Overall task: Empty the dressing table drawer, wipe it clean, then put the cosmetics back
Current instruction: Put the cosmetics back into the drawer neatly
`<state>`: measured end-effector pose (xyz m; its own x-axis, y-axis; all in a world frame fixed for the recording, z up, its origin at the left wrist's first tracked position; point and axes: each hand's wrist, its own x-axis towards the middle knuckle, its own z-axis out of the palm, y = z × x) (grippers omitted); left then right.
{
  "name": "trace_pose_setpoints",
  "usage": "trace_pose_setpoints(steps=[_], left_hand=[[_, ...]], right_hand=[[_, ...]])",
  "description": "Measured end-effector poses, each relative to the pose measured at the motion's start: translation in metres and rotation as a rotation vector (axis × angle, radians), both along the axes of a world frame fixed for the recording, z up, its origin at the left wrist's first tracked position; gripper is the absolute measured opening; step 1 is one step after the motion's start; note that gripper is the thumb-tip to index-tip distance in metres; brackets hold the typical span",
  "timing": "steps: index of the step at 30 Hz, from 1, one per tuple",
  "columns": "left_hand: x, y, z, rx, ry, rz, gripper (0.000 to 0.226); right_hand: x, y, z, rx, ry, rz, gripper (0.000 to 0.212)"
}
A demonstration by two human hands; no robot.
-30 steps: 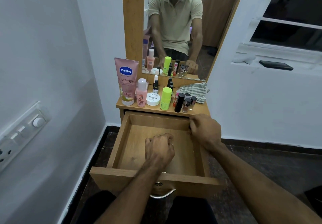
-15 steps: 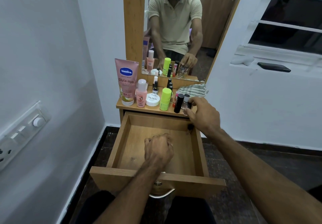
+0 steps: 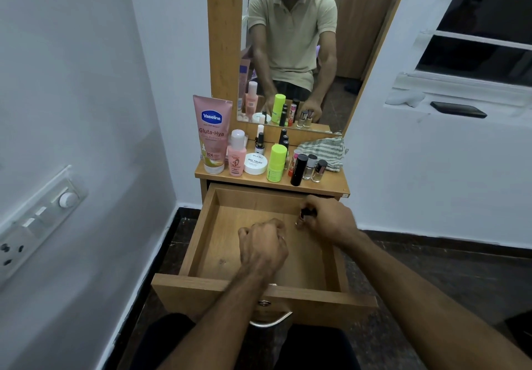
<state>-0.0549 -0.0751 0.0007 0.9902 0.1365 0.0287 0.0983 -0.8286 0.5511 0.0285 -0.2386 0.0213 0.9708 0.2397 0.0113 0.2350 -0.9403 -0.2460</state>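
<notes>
Hands first: since half a second ago our right hand [image 3: 331, 220] has come back from the counter [image 3: 331, 187] into the drawer [image 3: 201, 225], and it now pinches a small nail polish bottle [image 3: 302, 216] over the right rear part of the drawer floor. We cannot tell whether the bottle touches the wood. Our left hand [image 3: 263, 244] has stayed over the middle of the drawer, fingers curled into a fist; whether it holds anything is hidden from us.

Besides the two hands and that bottle, the drawer shows bare wood. On the counter stand the pink Vaseline tube [image 3: 212, 133], a pink bottle [image 3: 237, 153], a white nail polish jar [image 3: 255, 163], a green stick [image 3: 277, 163], a black tube [image 3: 298, 169] and two small clear bottles [image 3: 315, 169], with a striped cloth [image 3: 325, 149] behind them. More small dark bottles stand at the back, too small to make out.

The drawer handle [image 3: 270, 322] is partly covered by our left forearm.
</notes>
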Motion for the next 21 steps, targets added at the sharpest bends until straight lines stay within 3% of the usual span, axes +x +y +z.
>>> trace_pose_setpoints(steps=[16,21], left_hand=[[0.0001,-0.0008,-0.0012,0.007,0.006,-0.002,0.029],[0.0013,-0.0013,-0.0022,0.01,0.012,0.001,0.029]], right_hand=[[0.0062,0.0054,-0.0075,-0.094,-0.066,-0.023,0.012],[0.0044,0.007,-0.0083,-0.117,-0.079,0.006,0.02]])
